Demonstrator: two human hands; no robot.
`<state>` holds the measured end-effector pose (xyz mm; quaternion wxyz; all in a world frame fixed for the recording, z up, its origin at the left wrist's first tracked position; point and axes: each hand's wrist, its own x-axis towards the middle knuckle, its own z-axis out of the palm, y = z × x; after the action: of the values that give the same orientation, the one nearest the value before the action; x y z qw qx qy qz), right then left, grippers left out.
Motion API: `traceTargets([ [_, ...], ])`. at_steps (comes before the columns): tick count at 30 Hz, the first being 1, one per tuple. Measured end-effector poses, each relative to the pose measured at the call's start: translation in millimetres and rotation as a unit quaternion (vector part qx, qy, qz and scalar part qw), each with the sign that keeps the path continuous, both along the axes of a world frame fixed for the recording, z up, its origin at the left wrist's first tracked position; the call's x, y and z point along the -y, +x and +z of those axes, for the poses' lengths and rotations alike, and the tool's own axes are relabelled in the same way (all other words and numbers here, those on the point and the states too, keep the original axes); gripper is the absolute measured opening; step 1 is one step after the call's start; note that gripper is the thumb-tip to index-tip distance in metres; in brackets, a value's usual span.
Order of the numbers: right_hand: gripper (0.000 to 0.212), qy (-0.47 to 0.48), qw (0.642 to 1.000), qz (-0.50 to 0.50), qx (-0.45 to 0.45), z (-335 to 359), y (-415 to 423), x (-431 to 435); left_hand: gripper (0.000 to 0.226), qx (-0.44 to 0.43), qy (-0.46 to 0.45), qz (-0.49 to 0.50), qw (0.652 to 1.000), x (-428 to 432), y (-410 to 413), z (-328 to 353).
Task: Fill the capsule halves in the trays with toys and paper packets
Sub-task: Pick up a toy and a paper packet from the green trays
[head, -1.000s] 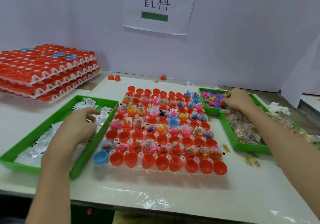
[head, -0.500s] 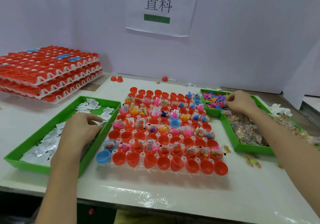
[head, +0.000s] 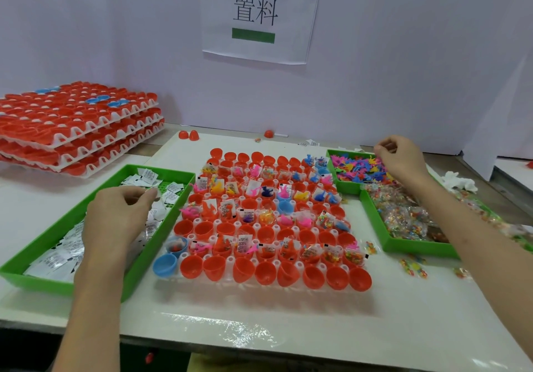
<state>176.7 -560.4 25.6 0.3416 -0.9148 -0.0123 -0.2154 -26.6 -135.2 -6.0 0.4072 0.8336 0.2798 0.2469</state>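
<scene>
Red capsule halves (head: pixel 311 278) fill a white capsule tray (head: pixel 230 259) at the middle of the worktop (head: pixel 259 317), with a blue half (head: pixel 164 265) at its front left corner. Many cups in the middle and back rows hold small toys and paper packets, while the front row and one row further back are bare. A broad strip of worktop runs between the front row and the near edge. The tray's left edge sits just beside the long wall of a green packet tray (head: pixel 37 283), leaving only a thin gap. The left hand (head: pixel 115 219) hovers over the paper packets (head: pixel 57 259) inside it, fingers curled and thumb drawn toward the forefinger; whether a packet is pinched cannot be told. At the right, a small green toy tray (head: pixel 346 188) stands close to the capsule tray's back corner. The right hand (head: pixel 401 161) is raised over its coloured toys (head: pixel 357 170), thumb and forefinger pressed together, with whatever is between them too small to make out. In front of that tray lies a bead tray (head: pixel 418 247) heaped with clear bags (head: pixel 403 213), a narrow lane apart from the capsules. A few loose bags (head: pixel 412 266) lie at its front corner. Stacked trays (head: pixel 72 129) stand at the back left against the wall.
</scene>
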Motion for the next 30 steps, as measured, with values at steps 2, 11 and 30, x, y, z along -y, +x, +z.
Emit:
traceTargets([
  [2,0.008,0.061,0.998,0.028,-0.007,3.9,-3.1,-2.5,0.024,0.020,0.002,0.010,1.000,2.2,-1.9,1.8],
  [11,0.008,0.240,0.951,0.193,-0.041,34.4,-68.9,-61.0,0.034,0.201,-0.055,-0.006,0.978,23.7,-14.3,26.2],
  [30,0.026,0.414,0.858,0.303,-0.010,39.2,-228.8,-105.2,0.032,0.241,-0.227,-0.429,0.841,178.2,-29.3,50.4],
])
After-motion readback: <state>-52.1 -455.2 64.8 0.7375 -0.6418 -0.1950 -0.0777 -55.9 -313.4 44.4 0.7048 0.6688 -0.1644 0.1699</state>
